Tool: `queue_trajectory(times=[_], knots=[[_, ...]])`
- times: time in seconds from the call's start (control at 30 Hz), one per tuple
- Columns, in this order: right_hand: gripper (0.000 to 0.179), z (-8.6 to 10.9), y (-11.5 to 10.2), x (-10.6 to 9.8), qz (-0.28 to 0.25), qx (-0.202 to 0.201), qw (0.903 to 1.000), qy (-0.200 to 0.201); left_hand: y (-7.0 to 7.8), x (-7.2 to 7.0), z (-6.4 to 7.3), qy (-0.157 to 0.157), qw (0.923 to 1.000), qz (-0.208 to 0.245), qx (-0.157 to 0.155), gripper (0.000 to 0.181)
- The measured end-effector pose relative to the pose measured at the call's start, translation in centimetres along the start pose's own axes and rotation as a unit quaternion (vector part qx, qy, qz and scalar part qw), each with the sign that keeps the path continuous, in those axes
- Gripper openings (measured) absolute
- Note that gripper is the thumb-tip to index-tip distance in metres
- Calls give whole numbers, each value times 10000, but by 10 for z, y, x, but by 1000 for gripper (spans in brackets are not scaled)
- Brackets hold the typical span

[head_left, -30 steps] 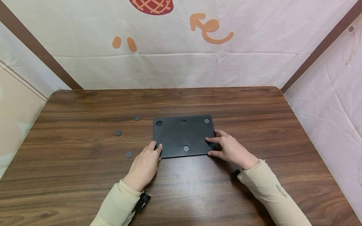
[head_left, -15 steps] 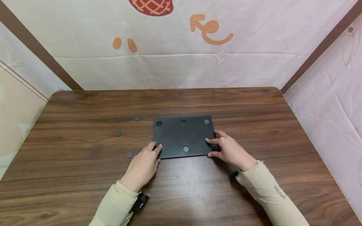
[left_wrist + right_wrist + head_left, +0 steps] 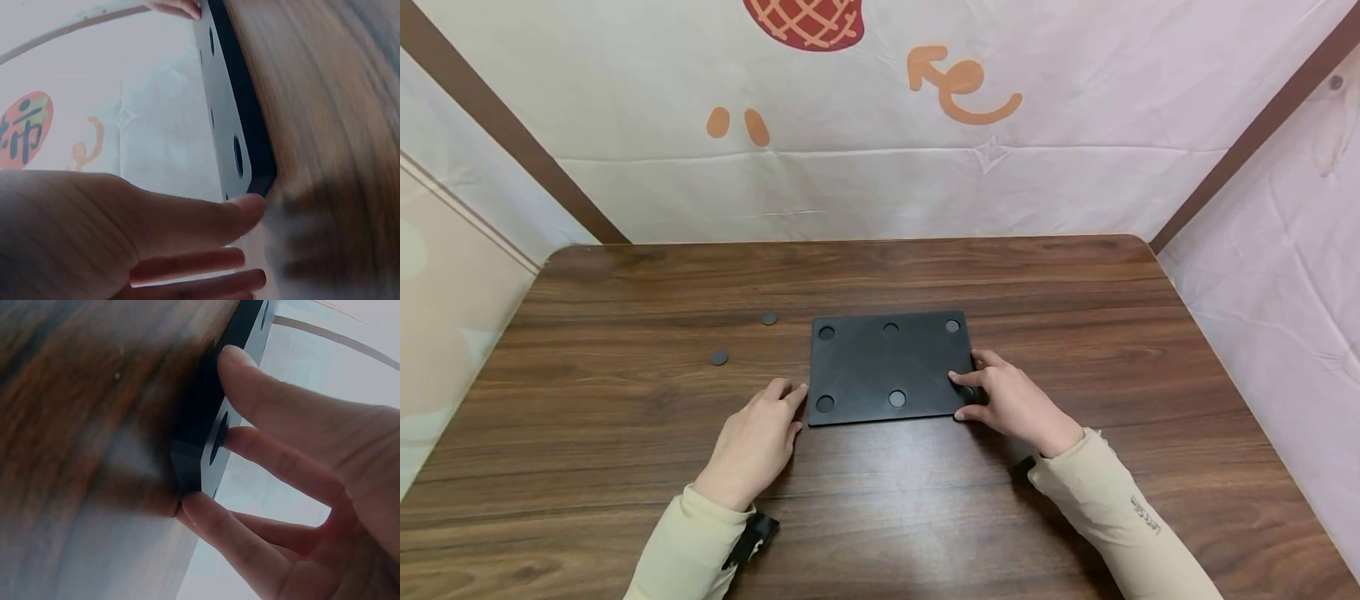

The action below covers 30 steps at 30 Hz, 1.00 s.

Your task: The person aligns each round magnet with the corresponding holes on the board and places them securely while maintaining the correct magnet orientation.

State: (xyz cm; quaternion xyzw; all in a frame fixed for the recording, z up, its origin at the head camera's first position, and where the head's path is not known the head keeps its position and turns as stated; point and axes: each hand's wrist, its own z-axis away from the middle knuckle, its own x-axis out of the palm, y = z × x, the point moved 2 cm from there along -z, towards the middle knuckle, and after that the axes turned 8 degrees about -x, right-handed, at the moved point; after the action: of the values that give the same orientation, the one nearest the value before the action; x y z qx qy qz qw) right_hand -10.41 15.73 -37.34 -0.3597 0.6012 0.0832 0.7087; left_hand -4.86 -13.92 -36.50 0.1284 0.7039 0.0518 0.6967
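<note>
Board — recess partly behind right fingers

A black board (rectangular, round-recessed) lies flat, right hand gripping it, left hand alongside.

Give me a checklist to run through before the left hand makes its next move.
1. Black board resting on the table: ok.
2. Right hand gripping its right end: ok, thumb on the near edge.
3. Near-right hole unobstructed: not ok, right fingers partly cover it.
4. Near-left hole uncovered: ok.
5. Far disc and nearer disc visible left of the board: ok.
6. Left hand clear of the board: cannot tell, fingertips lie close to its left edge.
</note>
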Motion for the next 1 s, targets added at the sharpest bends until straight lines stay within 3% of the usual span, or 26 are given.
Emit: queue_trajectory(times=[0.27,0.57,1.0], knots=[[51,0,-2,-1,7,-11,10000,-15,-14,-7,2,-47,9991,-240,-346,38],[51,0,-1,-1,27,-76,10000,24,-22,-9,2,-434,9965,-223,-681,40],[50,-1,-3,-3,-11,-16,10000,-26,-29,-10,0,-331,9956,-140,-860,38]])
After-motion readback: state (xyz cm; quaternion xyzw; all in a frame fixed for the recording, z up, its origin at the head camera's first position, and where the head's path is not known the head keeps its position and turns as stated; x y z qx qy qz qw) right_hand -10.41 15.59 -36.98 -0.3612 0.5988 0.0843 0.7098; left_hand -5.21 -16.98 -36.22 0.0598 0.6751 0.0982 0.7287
